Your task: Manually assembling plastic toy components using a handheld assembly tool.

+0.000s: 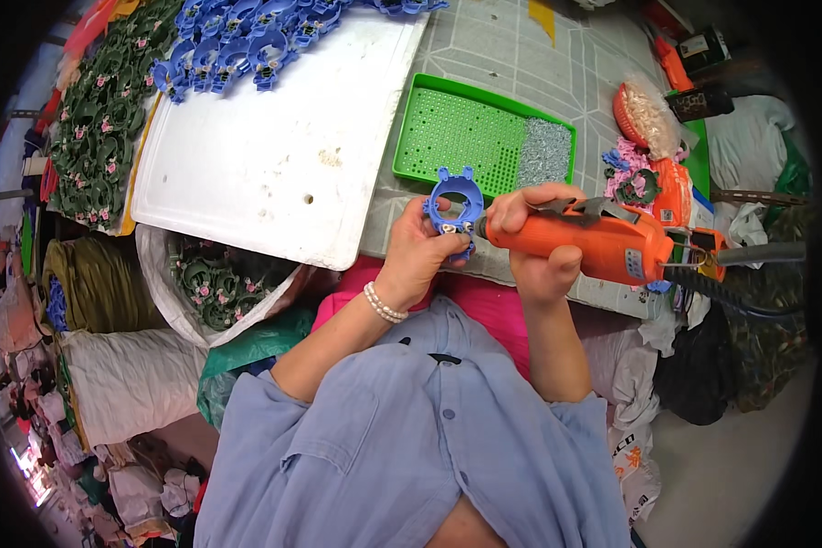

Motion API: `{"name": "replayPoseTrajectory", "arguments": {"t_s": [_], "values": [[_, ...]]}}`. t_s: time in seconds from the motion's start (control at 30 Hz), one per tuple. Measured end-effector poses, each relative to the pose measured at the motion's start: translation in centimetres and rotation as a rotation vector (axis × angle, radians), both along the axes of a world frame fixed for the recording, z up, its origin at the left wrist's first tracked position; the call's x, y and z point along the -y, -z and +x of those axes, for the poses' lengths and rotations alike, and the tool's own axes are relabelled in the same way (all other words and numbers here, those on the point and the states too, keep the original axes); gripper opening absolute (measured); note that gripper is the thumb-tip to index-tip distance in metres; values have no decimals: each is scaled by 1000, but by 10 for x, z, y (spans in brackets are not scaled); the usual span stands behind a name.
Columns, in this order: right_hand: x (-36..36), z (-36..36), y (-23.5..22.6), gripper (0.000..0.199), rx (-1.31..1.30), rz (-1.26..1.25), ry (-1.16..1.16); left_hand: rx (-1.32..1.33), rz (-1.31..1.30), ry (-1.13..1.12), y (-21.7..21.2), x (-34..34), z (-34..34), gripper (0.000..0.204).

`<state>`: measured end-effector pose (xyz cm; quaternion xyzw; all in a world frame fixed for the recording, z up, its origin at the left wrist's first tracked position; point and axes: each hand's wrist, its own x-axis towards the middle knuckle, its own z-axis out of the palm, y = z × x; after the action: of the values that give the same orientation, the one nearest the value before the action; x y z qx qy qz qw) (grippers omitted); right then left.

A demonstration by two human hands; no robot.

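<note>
My left hand (417,248) pinches a blue plastic ring-shaped part (457,194) by its lower side, with small pale pieces on it near my thumb. My right hand (541,239) is wrapped round an orange electric screwdriver (580,245), held level. Its tip points left at the lower edge of the blue part; whether the two touch is hidden by my fingers. Just beyond my hands lies a green tray (461,119) with a perforated bottom. Many small silvery screws (545,153) are heaped in its right end.
A white board (274,146) bears several blue ring parts (237,46) at its far end. Dark green parts with pink bits (110,119) pile up at the left, more in a white sack (164,274). A red basket (635,114) and a cable (749,256) are at the right.
</note>
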<state>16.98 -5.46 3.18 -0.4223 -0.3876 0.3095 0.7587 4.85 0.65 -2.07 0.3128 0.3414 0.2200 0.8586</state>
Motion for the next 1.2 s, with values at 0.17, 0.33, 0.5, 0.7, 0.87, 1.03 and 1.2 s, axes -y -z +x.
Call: {"name": "replayPoseTrajectory", "arguments": {"t_s": [0.17,0.33,0.5,0.7,0.87,1.03,1.2], "values": [[1,4,0,63,-3,44,-58,0,9,3,-4,3,0,40],[-1,4,3,62,10,2,-51,-6,-26,-16,-5,1,1,39],[-3,6,-2,66,56,-4,-55,20,-38,-11,0,-1,2,38],[-16,38,-1,62,21,55,88,-11,-35,36,6,-3,2,40],[-41,61,26,37,-42,89,178,14,-65,73,16,1,0,40],[-52,63,33,34,-68,56,217,9,-55,75,16,0,2,37],[-55,62,38,34,-46,46,199,-2,-49,76,16,-1,3,36]]}}
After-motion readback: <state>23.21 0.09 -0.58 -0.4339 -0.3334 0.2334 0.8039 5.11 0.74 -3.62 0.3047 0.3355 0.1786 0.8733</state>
